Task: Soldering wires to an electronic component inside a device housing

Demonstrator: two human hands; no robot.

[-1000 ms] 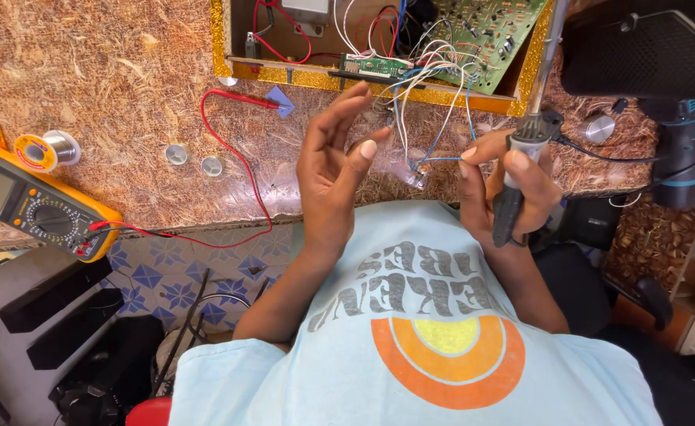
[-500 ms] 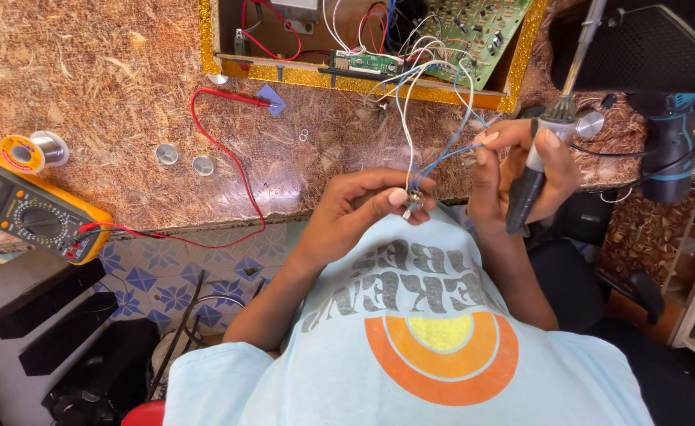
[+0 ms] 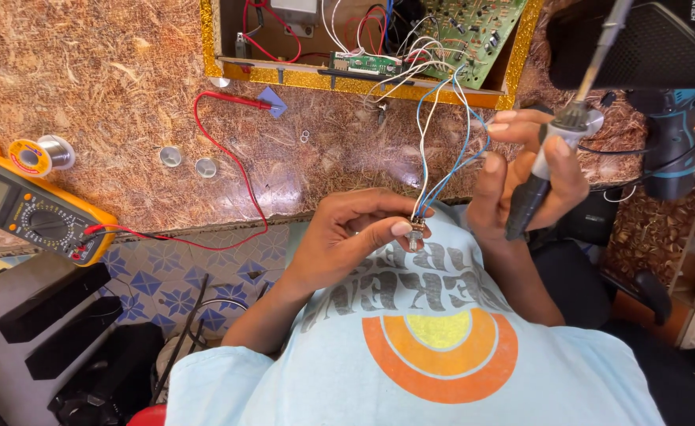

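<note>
— Blue and white thin wires (image 3: 434,134), coming down from the green circuit board (image 3: 481,28) at twelve o'clock. Ending in a small metal part (image 3: 416,230) near the middle.

— Held by which hand?

— Left hand (image 3: 347,237), fingers curled shut, pinching that small metal part between thumb and first fingertip. Just above the pale blue shirt with the orange ring (image 3: 434,355).

— And at two o'clock?

— Right hand (image 3: 525,170), wrapped around a soldering iron with a dark handle and a long thin metal tip (image 3: 552,142). Tip pointing up to one o'clock. First fingers stretched out, close to the wires; touching or not, hard to tell.

— Anything at nine o'clock?

— Yellow meter with a round dial (image 3: 28,209), lying on the brown speckled tabletop (image 3: 87,63). Red lead (image 3: 229,173) looping from it toward twelve o'clock. Small spool of solder wire (image 3: 39,154) just above the meter. Two small silver round caps (image 3: 188,162) at ten o'clock, side by side, apart from both hands.

— And at three o'clock?

— Blue and black power tool (image 3: 671,134), well away from the left hand.
</note>
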